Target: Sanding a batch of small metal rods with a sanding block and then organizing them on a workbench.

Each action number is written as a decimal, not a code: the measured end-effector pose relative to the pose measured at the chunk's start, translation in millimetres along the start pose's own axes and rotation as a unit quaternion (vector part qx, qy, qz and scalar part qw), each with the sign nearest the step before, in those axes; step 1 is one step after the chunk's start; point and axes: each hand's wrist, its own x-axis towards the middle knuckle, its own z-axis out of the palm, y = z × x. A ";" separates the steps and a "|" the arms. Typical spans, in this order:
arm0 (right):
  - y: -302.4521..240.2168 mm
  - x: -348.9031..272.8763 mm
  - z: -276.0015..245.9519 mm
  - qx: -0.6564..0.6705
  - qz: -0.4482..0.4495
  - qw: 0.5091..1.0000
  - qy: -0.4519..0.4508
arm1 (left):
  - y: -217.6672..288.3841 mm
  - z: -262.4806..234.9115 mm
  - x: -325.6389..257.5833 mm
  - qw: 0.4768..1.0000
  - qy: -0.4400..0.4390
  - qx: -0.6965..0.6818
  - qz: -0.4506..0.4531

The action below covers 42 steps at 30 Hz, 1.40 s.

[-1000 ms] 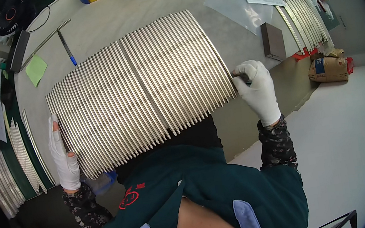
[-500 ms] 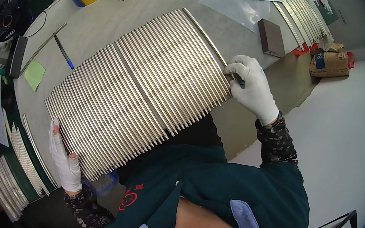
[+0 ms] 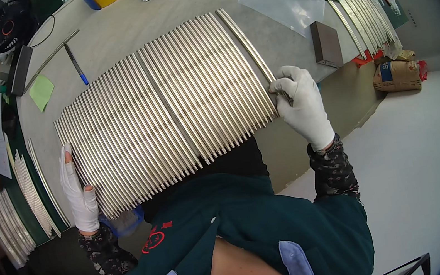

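Two side-by-side groups of slim, shiny metal rods (image 3: pixel 117 129) lie in a slanted row on the table, with a narrow gap between them. My left hand (image 3: pixel 79 194), in a white glove with bare thumb and fingertip, lies straight along the row's left edge, fingers stretched out. At the right edge, a metal rod (image 3: pixel 245 44) lies slightly apart from the others at its far end. My gloved right hand (image 3: pixel 302 103) pinches the near end of that rod between thumb and bent fingers, which partly hide it.
A dark block (image 3: pixel 326 45) stands on the table (image 3: pixel 174 9) at right, near more rods (image 3: pixel 363 19) and a clear plastic sheet (image 3: pixel 282 2). Left of the row lie a pen (image 3: pixel 76 63) and a green note (image 3: pixel 42 92). Further rods (image 3: pixel 10 229) sit at far left.
The rod at the right edge has shifted slightly left at its far end, with my right hand still at its near end. My left hand stays at the row's left edge.
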 end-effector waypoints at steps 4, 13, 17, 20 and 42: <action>-12.4 1.2 -3.6 -0.009 0.013 1.000 -0.008 | 1.5 -1.5 -0.2 1.000 -0.001 0.003 -0.002; -16.6 2.3 2.2 -0.028 0.038 0.999 -0.007 | 2.8 -2.0 0.3 1.000 -0.004 0.000 -0.007; -11.7 -1.5 2.7 -0.016 -0.009 1.000 -0.004 | 3.5 -2.0 1.2 1.000 -0.003 0.001 -0.003; -25.1 -2.5 -1.8 -0.023 -0.003 1.000 -0.014 | 2.9 -1.6 0.6 1.000 -0.002 0.009 -0.002; -23.0 1.9 15.3 0.031 -0.079 0.996 -0.008 | 3.6 -1.4 1.3 1.000 -0.001 0.003 -0.004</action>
